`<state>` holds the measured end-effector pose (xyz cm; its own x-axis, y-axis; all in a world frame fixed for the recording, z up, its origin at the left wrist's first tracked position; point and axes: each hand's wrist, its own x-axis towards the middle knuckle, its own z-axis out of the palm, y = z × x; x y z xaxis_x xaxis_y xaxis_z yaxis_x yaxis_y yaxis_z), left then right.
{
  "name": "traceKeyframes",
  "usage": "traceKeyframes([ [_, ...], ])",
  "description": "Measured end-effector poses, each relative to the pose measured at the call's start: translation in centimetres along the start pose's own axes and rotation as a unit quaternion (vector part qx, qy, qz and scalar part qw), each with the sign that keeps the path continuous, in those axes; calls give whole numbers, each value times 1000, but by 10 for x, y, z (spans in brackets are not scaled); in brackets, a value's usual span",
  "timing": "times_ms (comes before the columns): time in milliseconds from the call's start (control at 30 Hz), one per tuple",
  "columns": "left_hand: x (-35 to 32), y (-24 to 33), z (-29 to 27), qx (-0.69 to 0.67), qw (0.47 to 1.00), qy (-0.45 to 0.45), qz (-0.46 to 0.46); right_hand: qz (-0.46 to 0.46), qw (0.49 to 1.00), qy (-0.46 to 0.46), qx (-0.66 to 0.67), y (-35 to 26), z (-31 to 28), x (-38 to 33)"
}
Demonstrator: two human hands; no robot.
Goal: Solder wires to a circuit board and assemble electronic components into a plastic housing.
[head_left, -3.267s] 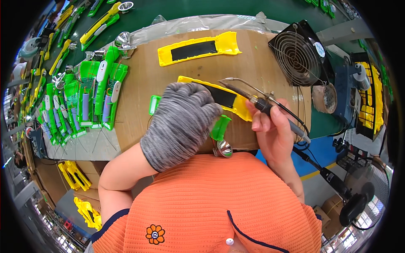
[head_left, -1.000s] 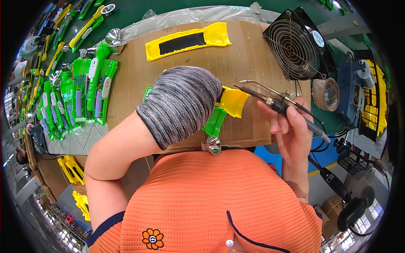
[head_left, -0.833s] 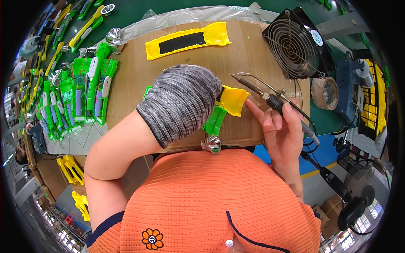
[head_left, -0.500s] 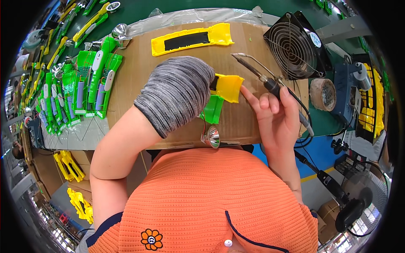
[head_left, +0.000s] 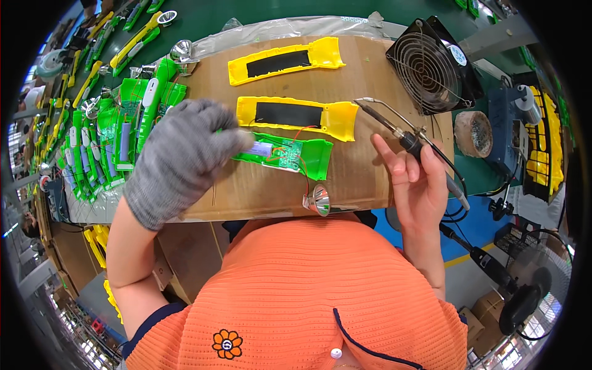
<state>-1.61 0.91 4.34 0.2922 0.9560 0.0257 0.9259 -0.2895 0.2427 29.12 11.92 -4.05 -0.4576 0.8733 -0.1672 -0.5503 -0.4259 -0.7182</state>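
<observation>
My left hand (head_left: pixel 191 157), in a grey knitted glove, is at the left end of an open green flashlight housing (head_left: pixel 317 161). Its fingertips are pinched by a lilac battery cell (head_left: pixel 260 148); what they hold, if anything, cannot be made out. Inside the housing lie a green circuit board (head_left: pixel 288 155) and red wires, with a silver reflector (head_left: pixel 319 200) hanging toward me. Just behind lies a yellow housing half (head_left: pixel 342 120) with a black pad. My bare right hand (head_left: pixel 414 179) grips a soldering iron (head_left: pixel 407 140), its tip pointing left above that yellow half's right end.
A second yellow half (head_left: pixel 327 52) lies farther back on the cardboard (head_left: pixel 364 80). Several green assemblies (head_left: pixel 126 142) are heaped at the left. At right stand a black fan (head_left: pixel 431 68), a round tub (head_left: pixel 473 134) and a blue device (head_left: pixel 502 132) with a spool.
My left hand has moved left and toward me, uncovering the yellow half and the green housing with its cell and board. My right hand has shifted slightly right, still gripping the iron.
</observation>
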Motion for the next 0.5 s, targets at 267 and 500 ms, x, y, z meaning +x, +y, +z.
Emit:
traceKeyframes([
  [267,-60,-16,30,184,978,-39,88,10,1000,-19,-22,5,7,-15],
  [500,-34,-11,38,1,986,139,92,31,998,-47,-23,11,15,-26],
])
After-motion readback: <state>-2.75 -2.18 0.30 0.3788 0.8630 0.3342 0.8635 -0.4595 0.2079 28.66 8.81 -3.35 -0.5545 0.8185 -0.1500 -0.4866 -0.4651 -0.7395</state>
